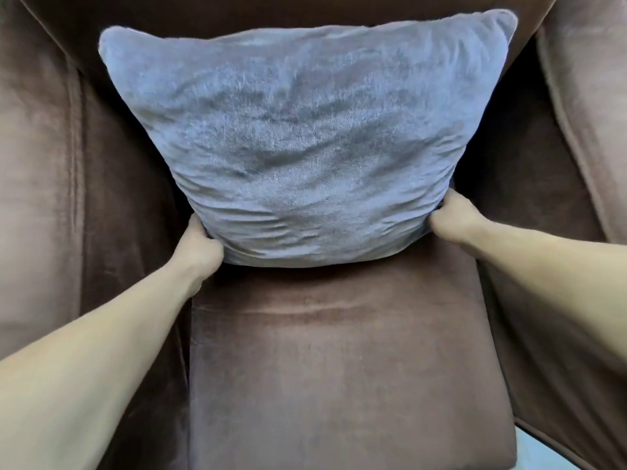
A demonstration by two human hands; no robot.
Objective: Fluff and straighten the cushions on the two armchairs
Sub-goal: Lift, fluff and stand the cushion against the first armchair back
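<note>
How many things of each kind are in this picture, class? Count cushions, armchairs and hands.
Throw cushion, grey-blue: 1
Seat cushion, brown: 1
Armchair, brown: 1
Hands, left hand and right hand: 2
Total: 5

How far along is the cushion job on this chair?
Done: nothing confirmable; the grey cushion is creased but upright against the brown armchair's back. In hand: the left hand and right hand grip its lower corners. Left: finishing it; the second armchair is not in view.
</note>
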